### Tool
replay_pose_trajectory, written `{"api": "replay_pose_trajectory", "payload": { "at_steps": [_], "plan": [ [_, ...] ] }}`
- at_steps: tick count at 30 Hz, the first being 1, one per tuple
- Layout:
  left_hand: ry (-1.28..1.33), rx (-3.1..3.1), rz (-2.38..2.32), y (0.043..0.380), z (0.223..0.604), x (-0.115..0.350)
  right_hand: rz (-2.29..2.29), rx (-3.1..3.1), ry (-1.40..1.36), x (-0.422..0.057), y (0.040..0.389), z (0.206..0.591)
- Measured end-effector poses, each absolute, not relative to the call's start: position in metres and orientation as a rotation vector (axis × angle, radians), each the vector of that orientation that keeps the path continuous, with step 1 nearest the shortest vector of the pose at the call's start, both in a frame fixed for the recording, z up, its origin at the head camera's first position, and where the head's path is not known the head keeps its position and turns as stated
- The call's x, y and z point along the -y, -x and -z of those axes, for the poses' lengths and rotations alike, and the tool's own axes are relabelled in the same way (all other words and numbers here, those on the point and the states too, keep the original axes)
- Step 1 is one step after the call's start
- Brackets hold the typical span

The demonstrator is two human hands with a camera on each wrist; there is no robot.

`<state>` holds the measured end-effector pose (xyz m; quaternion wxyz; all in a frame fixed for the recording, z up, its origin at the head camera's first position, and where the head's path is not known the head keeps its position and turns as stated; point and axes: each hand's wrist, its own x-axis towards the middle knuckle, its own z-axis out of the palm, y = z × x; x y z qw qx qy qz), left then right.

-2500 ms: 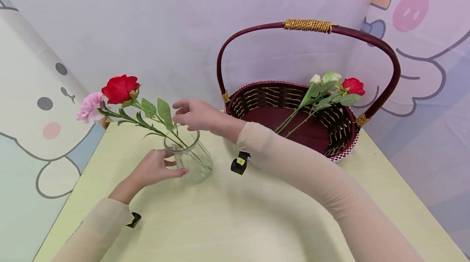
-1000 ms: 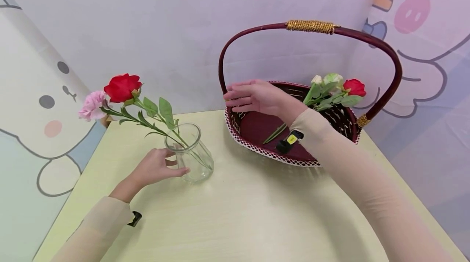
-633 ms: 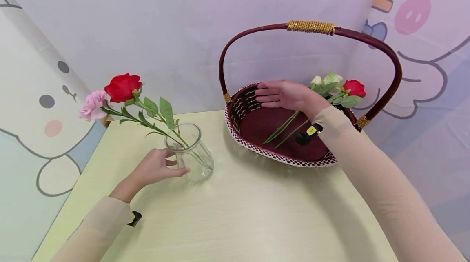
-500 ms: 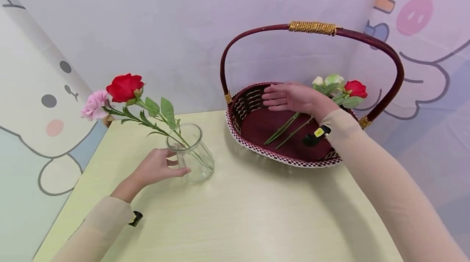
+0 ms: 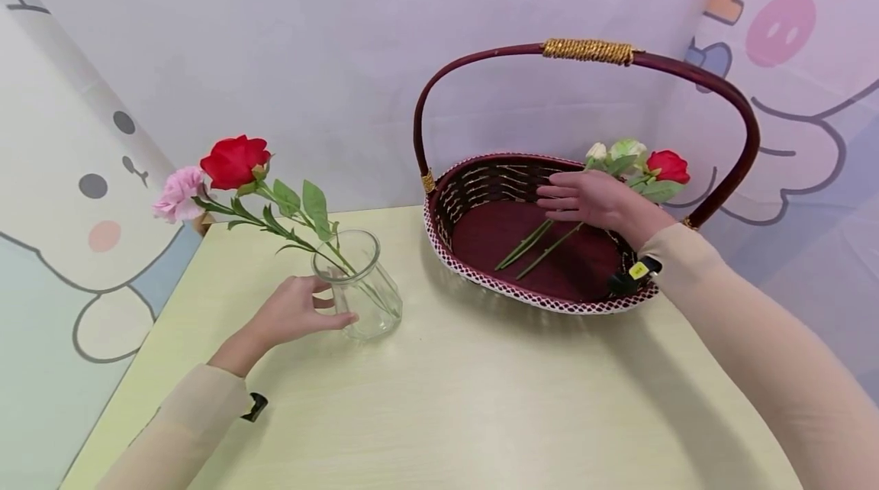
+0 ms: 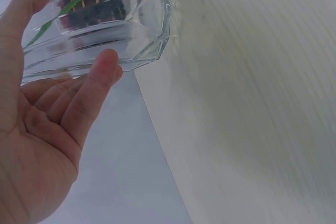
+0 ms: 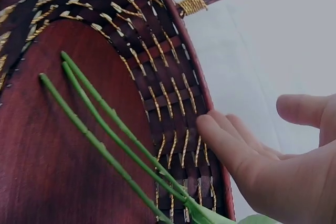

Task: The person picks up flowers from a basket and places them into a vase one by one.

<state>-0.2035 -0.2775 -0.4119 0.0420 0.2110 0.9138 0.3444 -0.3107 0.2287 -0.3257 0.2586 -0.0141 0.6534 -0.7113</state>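
My left hand (image 5: pixel 295 312) grips the side of a clear glass vase (image 5: pixel 371 299), thumb in front and fingers behind. In the left wrist view the thumb and fingertips touch the glass (image 6: pixel 142 35). A red rose (image 5: pixel 236 162) and a pink carnation (image 5: pixel 180 194) lean out of the vase to the left. My right hand (image 5: pixel 590 200), fingers straight and holding nothing, hovers over a dark woven basket (image 5: pixel 536 299). Below it, several green stems (image 7: pixel 100 145) lie in the basket. Their blooms, a red rose (image 5: pixel 668 166) and pale white-green flowers (image 5: pixel 627 148), rest at its right rim, partly behind the hand.
The basket's tall arched handle (image 5: pixel 481 56), wrapped in gold cord on top, rises above the right hand. Both vase and basket stand on a pale wooden table (image 5: pixel 439 414). A light curtain (image 5: pixel 309 55) with cartoon animals hangs close behind and at the sides.
My right hand has withdrawn from the flowers at the vase and moved right, over the basket, fingers straight. The left hand keeps its hold on the vase, which has stayed put.
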Motion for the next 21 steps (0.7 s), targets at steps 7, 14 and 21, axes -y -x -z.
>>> {"api": "replay_pose_trajectory", "payload": {
  "at_steps": [7, 14, 21],
  "plan": [
    [-0.634, -2.805, -1.051, 0.204, 0.412, 0.277, 2.007, -1.729, 0.035, -0.240, 0.297, 0.326],
    [-0.639, -2.793, -1.062, 0.205, 0.413, 0.277, 2.283, -1.441, -0.255, -0.252, 0.294, 0.324],
    [-0.648, -2.787, -1.063, 0.204, 0.413, 0.278, 2.281, -1.439, -0.524, -0.261, 0.291, 0.325]
  ]
}}
